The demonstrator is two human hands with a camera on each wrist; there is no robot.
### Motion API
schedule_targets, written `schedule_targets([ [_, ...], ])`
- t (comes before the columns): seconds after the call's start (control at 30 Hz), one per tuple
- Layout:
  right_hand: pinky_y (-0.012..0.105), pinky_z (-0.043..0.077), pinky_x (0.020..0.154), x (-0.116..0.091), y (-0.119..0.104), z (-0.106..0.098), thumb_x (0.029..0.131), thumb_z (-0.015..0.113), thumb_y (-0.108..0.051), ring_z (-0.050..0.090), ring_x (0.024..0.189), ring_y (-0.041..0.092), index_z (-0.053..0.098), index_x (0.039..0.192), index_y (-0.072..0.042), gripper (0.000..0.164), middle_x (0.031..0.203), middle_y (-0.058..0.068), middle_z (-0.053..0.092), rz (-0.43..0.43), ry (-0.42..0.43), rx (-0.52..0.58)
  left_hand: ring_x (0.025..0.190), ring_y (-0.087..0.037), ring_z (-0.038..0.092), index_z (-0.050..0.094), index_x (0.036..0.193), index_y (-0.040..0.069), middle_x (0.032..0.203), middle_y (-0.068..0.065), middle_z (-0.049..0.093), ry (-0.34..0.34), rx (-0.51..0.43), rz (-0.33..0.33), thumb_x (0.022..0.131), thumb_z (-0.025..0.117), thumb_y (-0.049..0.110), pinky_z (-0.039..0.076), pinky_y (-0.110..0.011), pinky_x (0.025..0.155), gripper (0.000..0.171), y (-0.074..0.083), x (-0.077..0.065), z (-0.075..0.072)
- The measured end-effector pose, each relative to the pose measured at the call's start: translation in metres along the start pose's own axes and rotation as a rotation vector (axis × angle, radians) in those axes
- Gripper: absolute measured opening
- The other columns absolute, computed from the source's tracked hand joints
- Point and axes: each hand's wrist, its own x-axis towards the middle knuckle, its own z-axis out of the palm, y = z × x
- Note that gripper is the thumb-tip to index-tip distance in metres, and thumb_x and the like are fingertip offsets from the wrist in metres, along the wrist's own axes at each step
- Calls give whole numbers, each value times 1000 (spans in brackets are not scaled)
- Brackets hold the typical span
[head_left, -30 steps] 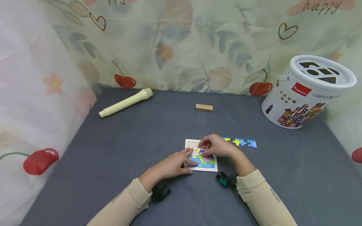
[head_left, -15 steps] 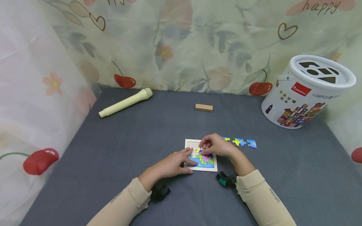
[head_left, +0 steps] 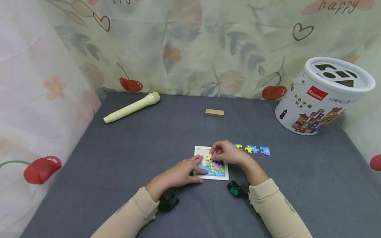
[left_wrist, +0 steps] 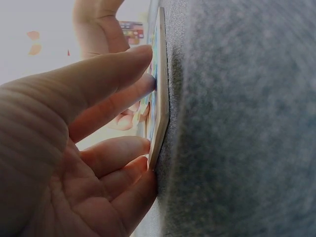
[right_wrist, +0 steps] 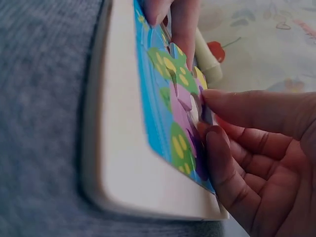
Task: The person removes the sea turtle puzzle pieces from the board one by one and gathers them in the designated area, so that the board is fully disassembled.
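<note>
A small square jigsaw puzzle in a pale wooden tray (head_left: 212, 178) lies on the table, its lower part filled with blue, green and purple pieces. My right hand (head_left: 229, 153) pinches a yellow and purple puzzle piece (head_left: 209, 157) between thumb and fingers, tilted close over the tray's middle. In the right wrist view the thumb (right_wrist: 261, 111) and fingertips meet right at the assembled pieces. My left hand (head_left: 186, 170) rests on the tray's left side with spread fingers, some on the pieces. The left wrist view shows its fingertips on the tray's face and edge.
Several loose puzzle pieces (head_left: 252, 149) lie in a row right of the tray. A wooden block (head_left: 214, 113) lies behind it. At the back left is a cream toy microphone (head_left: 132, 108); at the back right stands a white bucket (head_left: 321, 96) with shaped lid holes.
My right fingers have shifted slightly, and the pinched piece now tilts up and shows more of its yellow. The left hand keeps its place on the tray.
</note>
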Motion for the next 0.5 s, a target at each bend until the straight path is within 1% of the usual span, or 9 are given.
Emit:
schedule_targets([
  [0.1, 24, 47, 66, -1, 0, -2, 85, 67, -8, 53, 69, 13, 61, 96, 1, 16, 80, 6, 59, 4, -12, 53, 144, -26, 17, 62, 123, 18, 152, -10, 27, -4, 0, -10, 88, 64, 27, 23, -51, 112, 37, 0, 1, 0],
  [0.33, 22, 47, 65, 0, 6, -4, 86, 66, -7, 54, 69, 11, 59, 99, 4, 19, 78, 5, 62, -26, -39, 155, 144, -27, 18, 63, 123, 17, 152, -11, 27, -3, 3, -11, 88, 65, 28, 24, -51, 112, 37, -1, 1, 1],
  [0.5, 23, 49, 63, 0, 12, -8, 87, 64, -8, 56, 68, 9, 59, 101, 5, 19, 77, 0, 62, 2, -41, 230, 144, -25, 17, 62, 123, 18, 153, -10, 26, -4, 3, -18, 88, 65, 29, 24, -49, 112, 37, 1, 0, 1],
])
